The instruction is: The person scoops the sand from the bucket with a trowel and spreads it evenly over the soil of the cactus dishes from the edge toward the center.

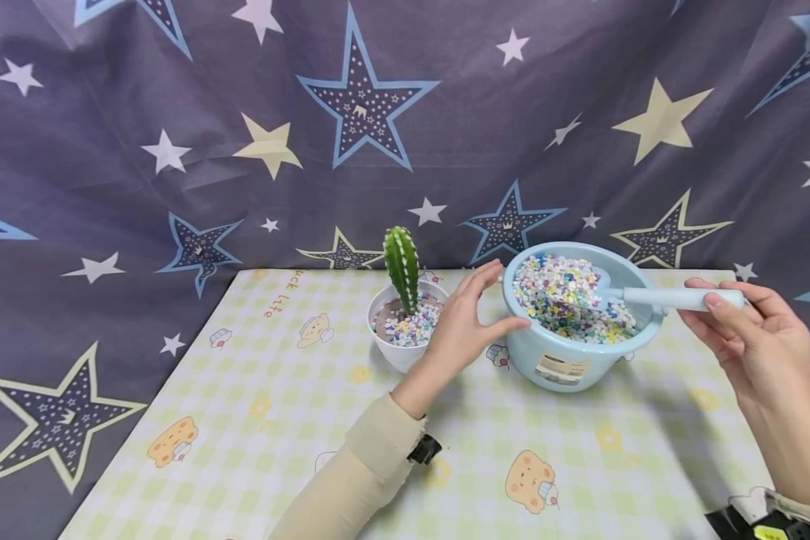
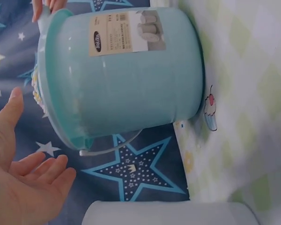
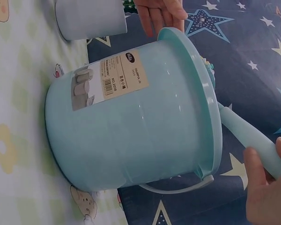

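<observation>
Your right hand [image 1: 763,334] grips a blue scoop [image 1: 668,298] of pebbles [image 1: 556,279] in the bucket [image 1: 604,364], right of centre.
Your left hand [image 1: 464,322], fingers loose, is just beside it, near the potted cactus [image 1: 402,270] at centre. You seem mid-scoop; lifting calls for keeping the load level.

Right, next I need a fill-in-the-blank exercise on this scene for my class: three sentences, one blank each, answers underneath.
1. The right hand grips the pale blue plastic scoop by its ____.
2. In the head view, the round white pot stands to the ____ of the round light blue plastic bucket.
3. Small multicoloured pebbles lie in the pot, on the scoop and in the ____.

Missing words: handle; left; bucket.
</observation>
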A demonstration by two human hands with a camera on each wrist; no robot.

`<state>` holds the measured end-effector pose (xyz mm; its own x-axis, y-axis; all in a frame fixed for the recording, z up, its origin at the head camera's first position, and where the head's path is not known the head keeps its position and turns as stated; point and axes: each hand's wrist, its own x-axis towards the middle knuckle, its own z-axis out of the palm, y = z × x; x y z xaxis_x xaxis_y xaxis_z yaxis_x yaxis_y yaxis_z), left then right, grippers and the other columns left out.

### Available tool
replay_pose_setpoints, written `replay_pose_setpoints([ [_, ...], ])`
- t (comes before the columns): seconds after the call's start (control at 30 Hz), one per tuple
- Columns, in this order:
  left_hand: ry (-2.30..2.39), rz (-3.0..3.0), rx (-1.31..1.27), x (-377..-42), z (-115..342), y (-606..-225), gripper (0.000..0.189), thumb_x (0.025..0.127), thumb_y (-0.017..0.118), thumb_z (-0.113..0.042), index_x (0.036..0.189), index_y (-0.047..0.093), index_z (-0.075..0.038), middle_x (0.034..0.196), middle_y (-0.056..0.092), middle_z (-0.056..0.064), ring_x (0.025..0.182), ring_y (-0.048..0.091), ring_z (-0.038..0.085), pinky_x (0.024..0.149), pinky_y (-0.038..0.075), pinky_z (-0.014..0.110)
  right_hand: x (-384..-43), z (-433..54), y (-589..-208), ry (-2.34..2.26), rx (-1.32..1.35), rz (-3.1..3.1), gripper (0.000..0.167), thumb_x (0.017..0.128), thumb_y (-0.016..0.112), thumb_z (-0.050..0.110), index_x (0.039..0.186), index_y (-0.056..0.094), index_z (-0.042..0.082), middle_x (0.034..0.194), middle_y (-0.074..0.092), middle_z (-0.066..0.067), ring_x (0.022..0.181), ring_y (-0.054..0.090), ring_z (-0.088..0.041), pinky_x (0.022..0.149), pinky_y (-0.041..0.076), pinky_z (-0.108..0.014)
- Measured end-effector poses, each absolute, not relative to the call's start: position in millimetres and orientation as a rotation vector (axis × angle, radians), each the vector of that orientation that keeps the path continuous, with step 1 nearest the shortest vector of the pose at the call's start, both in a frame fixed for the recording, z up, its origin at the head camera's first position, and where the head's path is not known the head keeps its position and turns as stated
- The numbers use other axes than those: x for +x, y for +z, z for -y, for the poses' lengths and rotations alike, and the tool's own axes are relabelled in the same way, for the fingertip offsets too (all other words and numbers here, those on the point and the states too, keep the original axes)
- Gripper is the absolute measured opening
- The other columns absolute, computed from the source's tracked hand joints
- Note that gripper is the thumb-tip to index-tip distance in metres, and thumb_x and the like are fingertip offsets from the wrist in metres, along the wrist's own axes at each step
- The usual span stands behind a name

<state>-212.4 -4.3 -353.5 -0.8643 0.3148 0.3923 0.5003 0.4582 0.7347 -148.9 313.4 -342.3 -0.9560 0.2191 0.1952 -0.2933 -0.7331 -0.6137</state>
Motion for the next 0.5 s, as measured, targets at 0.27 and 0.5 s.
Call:
replay_pose_setpoints([
  [0.27,-1.346,2.475,-0.725,-209.8,13.9,-343.9,0.083,0.079,0.084,-0.035,0.149,0.045,-0.013,0.156,0.044,0.002,0.139,0.050,0.018,0.118,0.041,0.036,-150.2,-310.6,-338.9,2.698,0.216,0.982,0.028,0.093,0.043,-0.024,0.107,0.062,-0.009,0.105,0.073,-0.027,0.091,0.075,-0.036,0.077,0.060,-0.042],
  [0.5,-1.300,2.463,-0.708,-203.2,23.7,-334.7,0.079,0.079,0.083,-0.038,0.147,0.048,-0.018,0.154,0.048,-0.001,0.144,0.044,0.018,0.120,0.037,0.040,-153.0,-304.5,-336.0,2.682,0.230,1.039,0.029,0.093,0.043,-0.023,0.109,0.062,-0.010,0.105,0.074,-0.026,0.085,0.076,-0.036,0.078,0.061,-0.041],
])
